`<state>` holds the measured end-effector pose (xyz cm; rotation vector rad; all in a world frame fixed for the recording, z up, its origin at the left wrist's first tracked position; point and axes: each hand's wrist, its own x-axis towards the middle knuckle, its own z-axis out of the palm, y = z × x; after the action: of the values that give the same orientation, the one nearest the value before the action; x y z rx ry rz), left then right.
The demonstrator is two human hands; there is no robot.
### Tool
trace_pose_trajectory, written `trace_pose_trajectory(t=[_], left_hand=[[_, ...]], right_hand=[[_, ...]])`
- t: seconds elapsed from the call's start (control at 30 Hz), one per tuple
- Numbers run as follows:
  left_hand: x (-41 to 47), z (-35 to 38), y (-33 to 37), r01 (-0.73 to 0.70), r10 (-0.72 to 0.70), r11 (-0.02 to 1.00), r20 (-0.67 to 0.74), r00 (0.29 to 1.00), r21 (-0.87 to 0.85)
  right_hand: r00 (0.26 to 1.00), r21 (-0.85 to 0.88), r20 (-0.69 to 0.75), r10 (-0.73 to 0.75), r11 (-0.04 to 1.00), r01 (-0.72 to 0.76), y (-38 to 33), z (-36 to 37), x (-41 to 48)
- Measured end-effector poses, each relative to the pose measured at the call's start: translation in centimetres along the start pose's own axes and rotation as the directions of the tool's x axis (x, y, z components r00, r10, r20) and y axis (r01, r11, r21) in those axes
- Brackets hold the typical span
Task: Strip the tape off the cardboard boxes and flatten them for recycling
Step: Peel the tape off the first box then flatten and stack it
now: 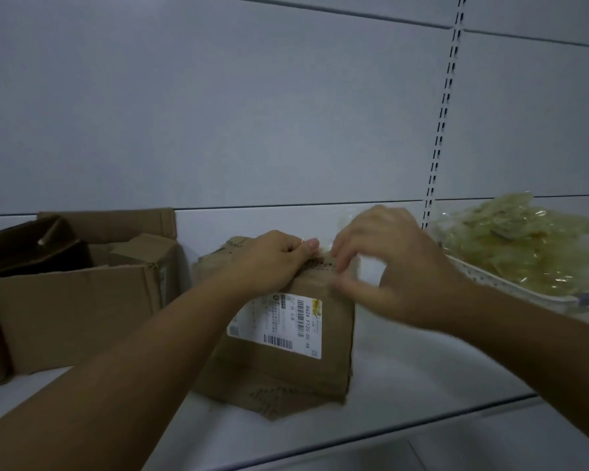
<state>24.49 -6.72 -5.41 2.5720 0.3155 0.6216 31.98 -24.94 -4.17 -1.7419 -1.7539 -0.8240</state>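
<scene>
Where the white shelf [405, 368] starts at the far left, a large open cardboard box [72, 311] stands against the grey back panel [286, 113]. Inside it are a smaller closed carton [143, 256] and some dark crumpled material [31, 246]. Just right of it, near the shelf's middle, sits the small box [286, 368], tilted, with a white shipping label [279, 324] on the side facing the camera. The left hand [269, 260] grips its top edge, fingers curled over the far side and thumb laid along the rim. Just beside it, the right hand [388, 263] hovers at the same edge and hides the box's upper right corner. It is motion-blurred, with fingers bent toward a perforated strip [322, 265], and I cannot tell whether they pinch anything. Farther right, a white tray [510, 283] holds a heap of yellowish clear tape [524, 239], well apart from the small box.
</scene>
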Motion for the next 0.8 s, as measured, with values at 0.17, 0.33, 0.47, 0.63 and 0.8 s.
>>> trace_pose_trajectory(t=[0.17, 0.33, 0.47, 0.63, 0.8], left_hand=[[0.1, 0.0, -0.1, -0.019, 0.02, 0.999, -0.013, 1.0, 0.05], [0.2, 0.1, -0.3, -0.02, 0.021, 0.999, -0.014, 1.0, 0.04], [0.1, 0.1, -0.4, -0.033, 0.034, 0.999, -0.005, 0.999, 0.036], [0.1, 0.0, -0.5, -0.034, 0.034, 0.999, 0.026, 0.999, 0.0], [-0.5, -0.2, -0.1, -0.098, 0.096, 0.995, 0.075, 0.993, 0.033]], right_hand=[[0.981, -0.343, 0.171, -0.086, 0.929, 0.141, -0.1, 3.7, -2.6], [0.985, -0.37, 0.008, -0.17, 0.915, 0.161, -0.4, 4.8, -2.8], [0.996, -0.132, -0.004, -0.09, 0.987, 0.089, -0.7, 4.2, -2.4], [0.987, 0.461, 0.069, 0.147, 0.872, -0.162, 0.7, 0.6, -1.1], [0.766, 0.701, 0.017, 0.643, 0.539, -0.468, 4.5, 0.9, -1.2]])
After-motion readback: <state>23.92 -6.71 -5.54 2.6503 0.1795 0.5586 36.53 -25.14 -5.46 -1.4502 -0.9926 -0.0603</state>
